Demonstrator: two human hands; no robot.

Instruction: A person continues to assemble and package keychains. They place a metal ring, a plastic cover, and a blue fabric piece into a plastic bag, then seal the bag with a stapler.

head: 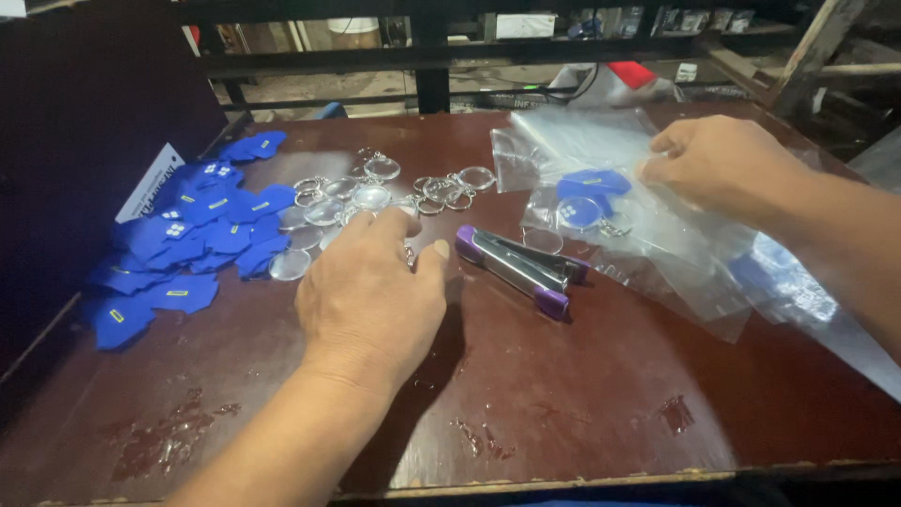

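The purple-and-silver stapler (526,265) lies untouched at the middle of the worn brown table (582,394). Just left of the stapler, the left hand (371,286) rests palm down, fingers curled over clear round keychains (375,192); whether it pinches one is hidden, I cannot tell. Farther left of the stapler lies a heap of blue shirt-shaped cutouts (202,239). Right of the stapler, the right hand (718,164) pinches a clear plastic bag (601,141) holding a blue cutout and keychain (587,197). Judged stage: bagging. A next piece would call for a clean single pickup.
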